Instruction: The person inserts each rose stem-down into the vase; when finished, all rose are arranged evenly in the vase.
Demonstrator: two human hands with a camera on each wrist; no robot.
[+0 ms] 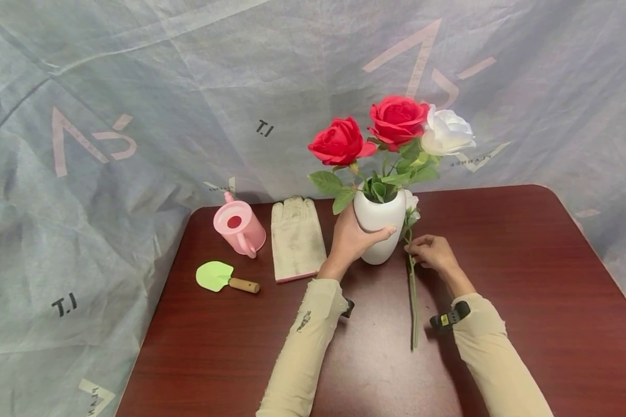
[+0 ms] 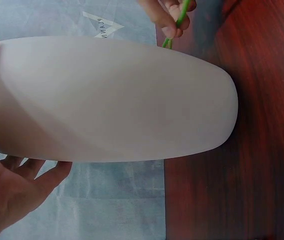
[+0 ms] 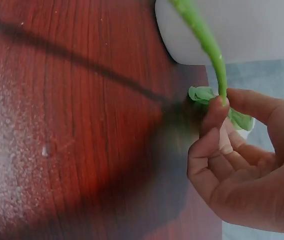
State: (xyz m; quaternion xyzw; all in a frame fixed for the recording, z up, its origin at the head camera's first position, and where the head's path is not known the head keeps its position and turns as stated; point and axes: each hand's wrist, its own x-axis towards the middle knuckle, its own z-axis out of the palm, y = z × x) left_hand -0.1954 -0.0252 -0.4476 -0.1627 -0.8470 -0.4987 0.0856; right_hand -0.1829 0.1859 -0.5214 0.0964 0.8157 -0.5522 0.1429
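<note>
My left hand [image 1: 350, 242] grips a white vase [image 1: 383, 223] round its side, with the thumb across the front. Standing in the vase are two red roses, one to the left [image 1: 339, 142] and one in the middle [image 1: 399, 120], plus a white rose [image 1: 447, 132] on the right. Just right of the vase, my right hand [image 1: 434, 253] pinches the green stem [image 3: 213, 52] of another white flower [image 1: 412, 201]. That flower's head is partly hidden behind the vase, and its stem points toward me. Whether the vase base touches the table cannot be told.
On the left of the brown table [image 1: 527, 278] stands a pink watering can [image 1: 247, 229]. A green trowel [image 1: 215, 276] with a wooden handle lies in front of it. Pale work gloves [image 1: 296, 243] lie between the can and the vase. Grey sheeting [image 1: 162, 116] hangs behind the table.
</note>
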